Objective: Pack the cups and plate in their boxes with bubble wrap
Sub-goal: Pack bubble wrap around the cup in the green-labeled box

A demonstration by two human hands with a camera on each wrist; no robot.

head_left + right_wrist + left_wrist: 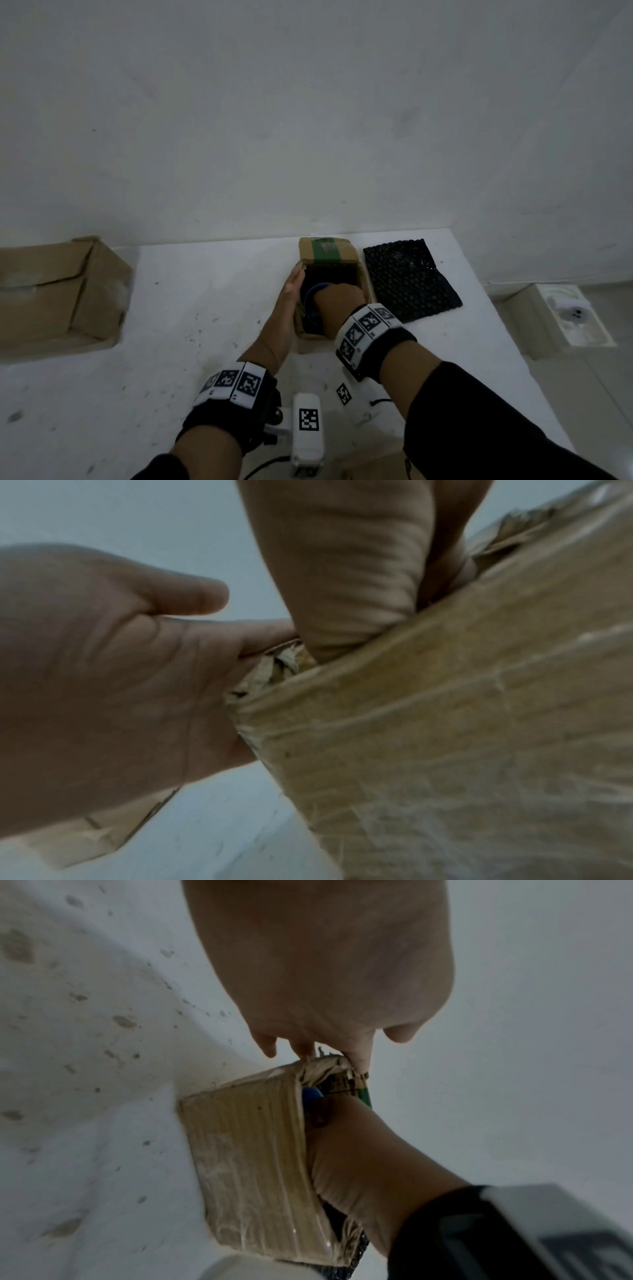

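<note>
A small open cardboard box (363,279) stands on the white table, its far flap (325,250) marked with green tape. My left hand (291,291) lies flat with straight fingers against the box's left wall (250,1150). My right hand (337,298) reaches down into the box and grips a blue cup (310,298). Its thumb sits by the cup's blue rim (311,1096), and its fingers are hidden inside. In the right wrist view the right hand (342,574) dips behind the taped box wall (445,723), with the left hand (120,669) beside it.
A black bubble wrap sheet (411,279) lies flat just right of the box. A large cardboard carton (58,294) stands at the table's left. The table's right edge (507,329) runs diagonally, with a white fixture (561,311) on the floor beyond. The wall is close behind.
</note>
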